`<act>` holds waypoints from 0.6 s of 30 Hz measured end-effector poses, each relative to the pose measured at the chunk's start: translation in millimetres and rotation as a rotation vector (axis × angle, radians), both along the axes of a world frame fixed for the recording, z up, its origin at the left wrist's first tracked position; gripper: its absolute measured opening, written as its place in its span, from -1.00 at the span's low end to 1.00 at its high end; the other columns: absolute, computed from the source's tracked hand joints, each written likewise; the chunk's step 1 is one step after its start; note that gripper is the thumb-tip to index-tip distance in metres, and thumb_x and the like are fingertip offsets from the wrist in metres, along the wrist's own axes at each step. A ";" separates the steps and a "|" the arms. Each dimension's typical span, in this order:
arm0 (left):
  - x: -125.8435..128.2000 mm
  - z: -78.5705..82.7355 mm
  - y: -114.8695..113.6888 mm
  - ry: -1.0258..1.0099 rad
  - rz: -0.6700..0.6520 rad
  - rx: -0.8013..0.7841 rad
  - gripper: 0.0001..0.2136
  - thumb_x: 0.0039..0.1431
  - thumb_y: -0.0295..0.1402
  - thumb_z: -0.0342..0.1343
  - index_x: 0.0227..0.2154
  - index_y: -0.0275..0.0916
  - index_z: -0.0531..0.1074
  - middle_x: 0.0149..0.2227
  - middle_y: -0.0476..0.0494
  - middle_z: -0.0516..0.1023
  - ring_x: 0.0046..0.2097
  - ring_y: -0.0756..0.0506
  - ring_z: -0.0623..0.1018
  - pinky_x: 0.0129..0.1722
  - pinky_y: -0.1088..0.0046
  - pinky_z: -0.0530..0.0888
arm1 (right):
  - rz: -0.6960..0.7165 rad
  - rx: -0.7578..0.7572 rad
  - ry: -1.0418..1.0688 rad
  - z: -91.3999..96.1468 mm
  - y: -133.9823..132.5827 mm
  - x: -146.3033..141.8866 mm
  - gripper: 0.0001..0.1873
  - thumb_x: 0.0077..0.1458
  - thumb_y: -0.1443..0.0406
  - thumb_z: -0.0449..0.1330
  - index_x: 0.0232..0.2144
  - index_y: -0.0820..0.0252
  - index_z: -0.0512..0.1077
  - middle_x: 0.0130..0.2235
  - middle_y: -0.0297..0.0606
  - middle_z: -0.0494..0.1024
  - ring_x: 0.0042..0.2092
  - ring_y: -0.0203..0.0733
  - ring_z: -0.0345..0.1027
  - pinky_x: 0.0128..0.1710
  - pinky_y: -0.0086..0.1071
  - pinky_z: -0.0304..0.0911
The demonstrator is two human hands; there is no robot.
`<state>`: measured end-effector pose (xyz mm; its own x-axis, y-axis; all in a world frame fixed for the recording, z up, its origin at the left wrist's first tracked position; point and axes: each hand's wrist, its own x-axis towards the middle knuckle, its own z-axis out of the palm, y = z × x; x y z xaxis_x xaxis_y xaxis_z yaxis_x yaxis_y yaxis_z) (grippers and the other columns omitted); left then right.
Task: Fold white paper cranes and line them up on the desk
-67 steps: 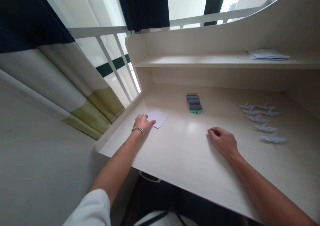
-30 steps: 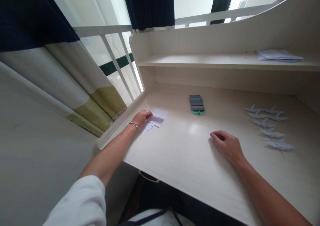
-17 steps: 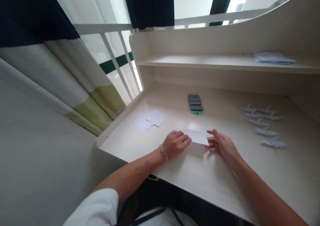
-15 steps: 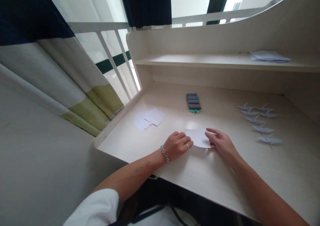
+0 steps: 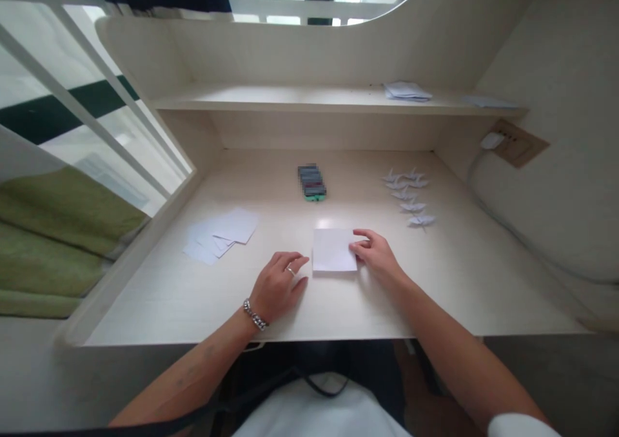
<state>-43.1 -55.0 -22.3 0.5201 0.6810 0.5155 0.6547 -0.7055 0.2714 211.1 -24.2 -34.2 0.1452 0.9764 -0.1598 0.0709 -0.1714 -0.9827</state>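
Observation:
A white square sheet of paper (image 5: 333, 249) lies flat on the pale wooden desk (image 5: 449, 282) in front of me. My right hand (image 5: 377, 254) rests at its right edge, fingertips touching the paper. Just left of the sheet is my left hand (image 5: 278, 285), wearing a ring and a chain bracelet, fingers loosely curled on the desk and not holding anything. A loose pile of white sheets (image 5: 220, 232) sits further left.
Several folded paper cranes (image 5: 410, 195) lie in a row at the back right. A small dark object with a green end (image 5: 312, 182) lies at the back middle. The shelf (image 5: 290, 98) above holds folded papers (image 5: 406, 91). A wall socket (image 5: 515, 144) is at right.
My left hand took one sheet from the left pile and brought it to the middle of the desk. It has let go, and my right hand now touches the sheet. The view turned right.

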 end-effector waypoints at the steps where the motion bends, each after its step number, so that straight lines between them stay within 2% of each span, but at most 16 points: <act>1: 4.2 0.9 -0.6 0.017 -0.020 0.008 -0.65 0.14 -0.42 0.09 0.02 -0.28 0.37 -0.02 -0.30 0.47 0.01 -0.23 0.40 0.00 0.13 0.43 | -0.007 -0.003 0.018 -0.5 -2.7 -0.3 -0.50 -0.19 0.25 0.28 -0.12 0.24 0.38 -0.49 -0.31 0.55 -0.50 -0.24 0.40 -0.51 -0.39 0.33; 4: 17.7 -0.1 0.5 0.102 -0.109 0.052 -0.67 0.18 -0.43 0.06 0.02 -0.26 0.39 0.11 -0.27 0.42 0.07 -0.23 0.36 0.06 0.12 0.39 | -0.011 -0.008 0.048 -2.6 -11.6 0.0 -0.48 -0.20 0.24 0.28 -0.12 0.24 0.37 -0.53 -0.35 0.53 -0.54 -0.25 0.37 -0.53 -0.39 0.32; 7: 25.9 -5.0 2.9 0.163 -0.182 0.048 -0.81 0.23 -0.45 0.01 -0.18 -0.19 0.50 -0.04 -0.15 0.55 -0.02 -0.18 0.43 -0.04 0.18 0.43 | 0.026 0.002 -0.034 -3.5 -23.3 4.8 -0.50 -0.15 0.23 0.26 -0.09 0.23 0.36 -0.50 -0.34 0.54 -0.53 -0.26 0.37 -0.52 -0.40 0.30; 10: 28.3 -8.2 1.9 0.177 -0.201 0.007 -0.83 0.24 -0.46 0.00 -0.26 -0.21 0.51 -0.17 -0.14 0.60 -0.07 -0.16 0.45 -0.09 0.24 0.45 | 0.040 0.106 -0.300 -1.4 -39.6 12.9 -0.56 -0.05 0.26 0.22 -0.06 0.18 0.37 -0.36 -0.27 0.58 -0.42 -0.23 0.43 -0.40 -0.36 0.34; 13: 29.2 -7.5 -2.6 0.153 -0.206 -0.007 -0.83 0.23 -0.50 -0.01 -0.30 -0.25 0.49 -0.17 -0.16 0.59 -0.07 -0.16 0.45 -0.06 0.26 0.45 | -0.007 0.284 -0.634 3.0 -59.5 16.0 -0.64 0.05 0.29 0.18 -0.06 0.16 0.40 -0.22 -0.21 0.57 -0.33 -0.20 0.42 -0.18 -0.24 0.33; 15: 30.1 -6.3 -6.1 0.146 -0.212 -0.018 -0.83 0.23 -0.51 -0.02 -0.30 -0.27 0.49 -0.17 -0.17 0.59 -0.08 -0.16 0.44 -0.05 0.25 0.46 | 0.092 0.401 -0.746 4.9 -71.4 13.1 -0.73 0.08 0.24 0.20 -0.14 0.17 0.46 -0.15 -0.15 0.56 -0.19 -0.11 0.40 -0.09 -0.19 0.30; 17: 31.0 -5.5 -8.8 0.144 -0.220 -0.037 -0.83 0.24 -0.51 -0.03 -0.29 -0.28 0.48 -0.17 -0.18 0.59 -0.09 -0.16 0.44 -0.06 0.25 0.46 | 0.260 0.474 -0.770 4.3 -79.3 8.1 -0.67 0.03 0.18 0.28 -0.13 0.14 0.48 -0.10 -0.16 0.55 -0.06 -0.04 0.34 -0.02 -0.17 0.27; 18: 31.2 -5.5 -9.9 0.141 -0.224 -0.050 -0.83 0.24 -0.51 -0.04 -0.28 -0.29 0.47 -0.17 -0.19 0.59 -0.09 -0.16 0.43 -0.07 0.25 0.47 | 0.300 0.485 -0.781 3.1 -81.2 5.9 -0.66 0.00 0.19 0.30 -0.14 0.13 0.49 -0.08 -0.17 0.55 -0.04 -0.03 0.33 -0.02 -0.16 0.27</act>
<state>-11.8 -64.9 -27.8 0.7251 0.5632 0.3962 0.5171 -0.8253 0.2267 217.0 -105.4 -31.1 -0.2262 0.9245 0.3067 0.7087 0.3722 -0.5993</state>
